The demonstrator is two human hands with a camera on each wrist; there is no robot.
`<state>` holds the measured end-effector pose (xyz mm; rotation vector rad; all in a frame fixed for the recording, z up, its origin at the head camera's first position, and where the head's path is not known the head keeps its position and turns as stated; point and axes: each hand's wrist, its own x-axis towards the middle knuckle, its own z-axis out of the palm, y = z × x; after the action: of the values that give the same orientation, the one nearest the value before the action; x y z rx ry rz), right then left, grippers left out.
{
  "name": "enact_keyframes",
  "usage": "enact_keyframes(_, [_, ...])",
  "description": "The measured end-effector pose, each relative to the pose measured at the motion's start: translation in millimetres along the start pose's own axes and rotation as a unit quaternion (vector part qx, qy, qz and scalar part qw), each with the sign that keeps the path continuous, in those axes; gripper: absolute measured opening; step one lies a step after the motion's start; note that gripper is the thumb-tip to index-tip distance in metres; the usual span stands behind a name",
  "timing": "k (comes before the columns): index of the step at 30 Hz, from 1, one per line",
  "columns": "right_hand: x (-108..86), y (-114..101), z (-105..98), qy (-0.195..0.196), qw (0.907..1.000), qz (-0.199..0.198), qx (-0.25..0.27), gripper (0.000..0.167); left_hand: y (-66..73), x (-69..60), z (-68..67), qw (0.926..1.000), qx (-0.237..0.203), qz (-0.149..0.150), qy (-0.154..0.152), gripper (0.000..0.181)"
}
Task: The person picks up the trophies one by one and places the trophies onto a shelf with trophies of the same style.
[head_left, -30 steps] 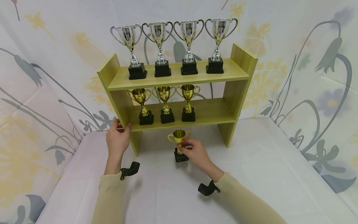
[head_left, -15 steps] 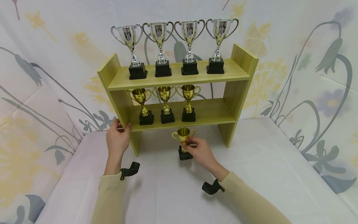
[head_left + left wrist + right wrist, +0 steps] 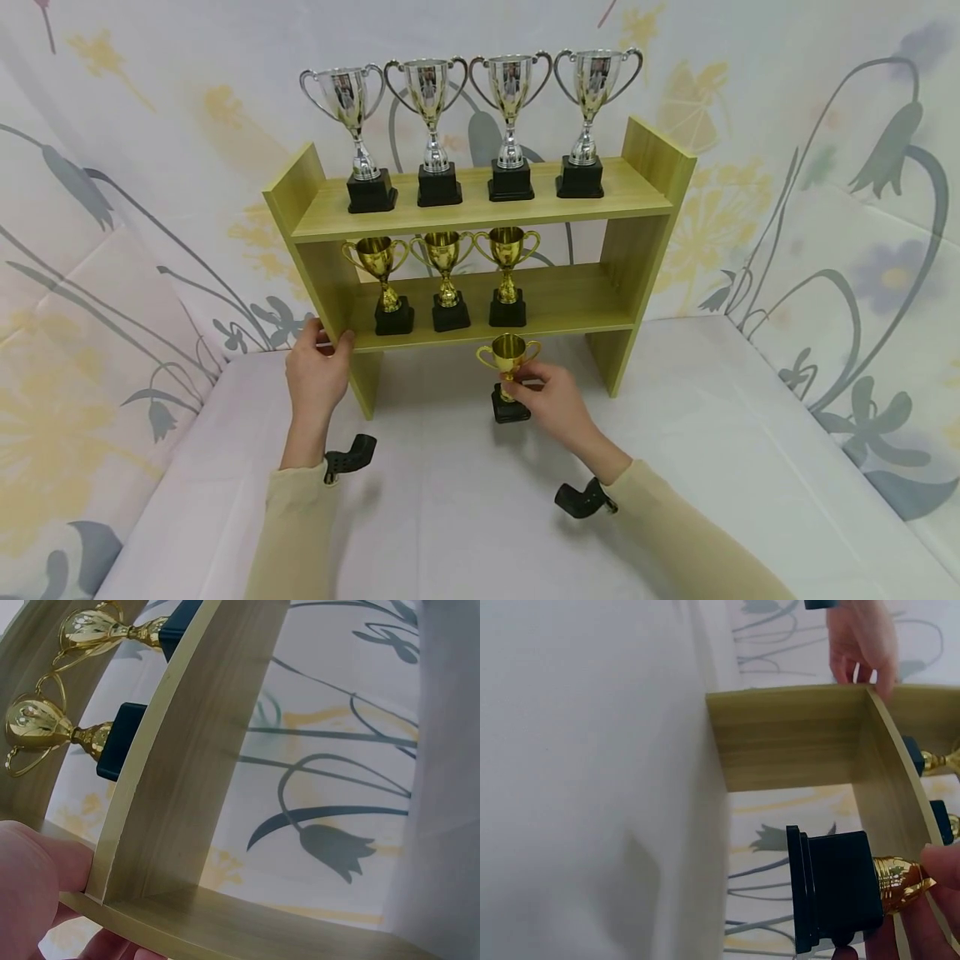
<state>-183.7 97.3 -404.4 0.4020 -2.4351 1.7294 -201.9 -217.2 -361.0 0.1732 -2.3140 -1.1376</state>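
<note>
A small gold trophy cup on a black base is held upright in front of the wooden shelf, just below its lower board. My right hand pinches its stem between thumb and fingers. In the right wrist view the trophy's black base hangs above the white tabletop. My left hand grips the shelf's left side panel; the left wrist view shows its thumb near where the lower board meets the panel. Three gold trophies stand on the lower board, left of its bare right part.
Several larger silver trophies stand in a row on the upper board. A white cloth covers the table, and a flower-printed cloth hangs behind and at the sides. A black wrist camera sits on each forearm.
My right hand has carried the gold trophy to the right and slightly up toward the shelf. The left hand keeps its hold on the side panel.
</note>
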Motion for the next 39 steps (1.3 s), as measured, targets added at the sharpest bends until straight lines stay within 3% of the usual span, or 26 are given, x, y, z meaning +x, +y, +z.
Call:
enact_keyframes(15, [-1.1, -3, -16, 0.020, 0.9995, -0.011, 0.022, 0.020, -1.8, -0.8, 0.7, 0.9999, 0.004, 0.009, 0.006, 0.037])
enact_keyframes(39, [6.1, -15, -52, 0.052, 0.9986, -0.010, -0.003, 0.025, 0.2, 0.1, -0.7, 1.0000, 0.002, 0.003, -0.001, 0.037])
